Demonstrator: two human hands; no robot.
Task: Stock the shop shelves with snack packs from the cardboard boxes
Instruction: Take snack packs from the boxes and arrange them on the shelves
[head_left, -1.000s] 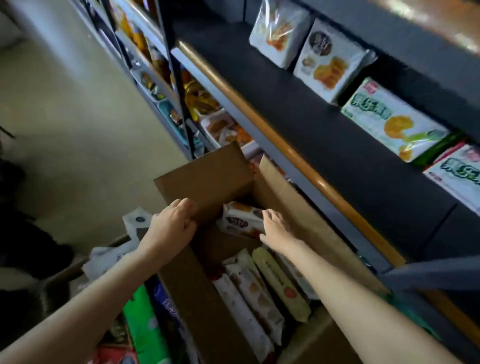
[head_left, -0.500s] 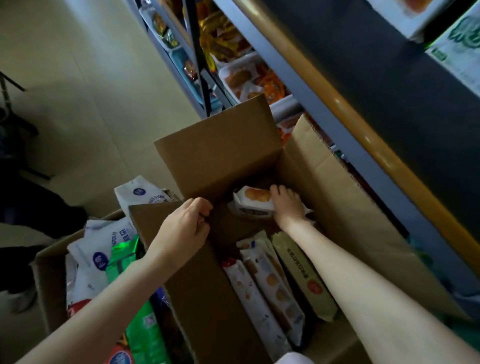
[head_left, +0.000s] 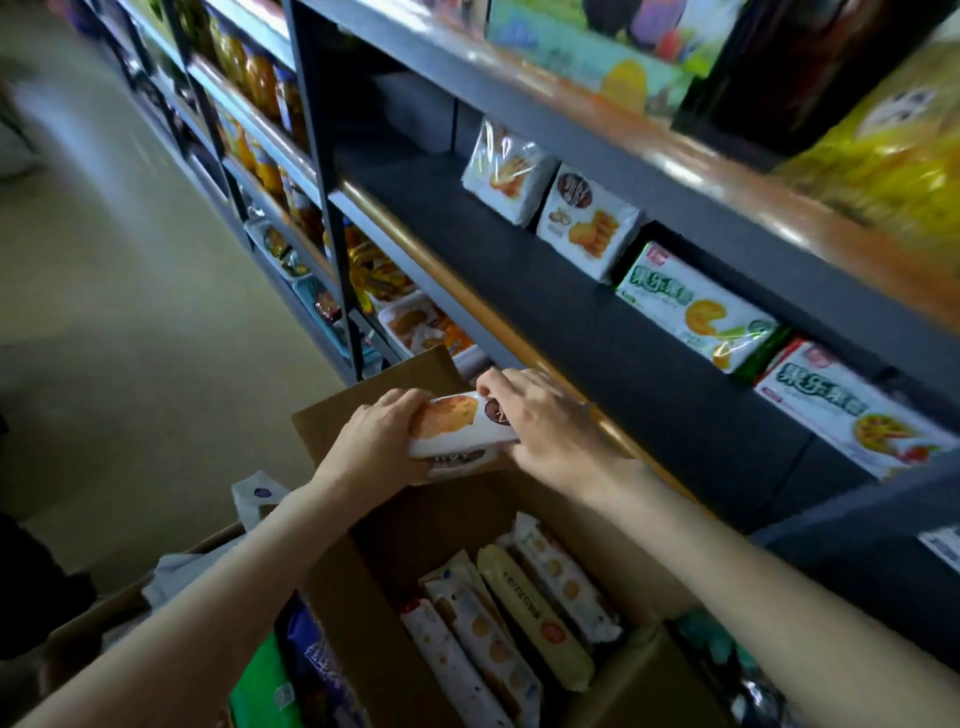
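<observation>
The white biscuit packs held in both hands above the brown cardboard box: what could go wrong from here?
1. Left hand and right hand seem to grip two stacked white biscuit packs; the lower one may slip back into the brown cardboard box.
2. The packs could catch the orange-edged dark shelf on the way up.
3. Tight squeezing may crack the biscuits.

Open cardboard box (head_left: 363, 597) at 6 o'clock, on floor (head_left: 130, 338) before shelving (head_left: 597, 332). Long packs (head_left: 498, 654) side by side in box, near end. Snack pack (head_left: 457, 426) held above box's far flap, left hand (head_left: 379, 441) at its 9 o'clock end, right hand (head_left: 545, 421) at 3 o'clock end. Second box (head_left: 78, 639) at 8 o'clock, touching first. Four packs on shelf in row at 2 o'clock: pack (head_left: 506, 176) farthest, biscuit pack (head_left: 587, 223) beside it
</observation>
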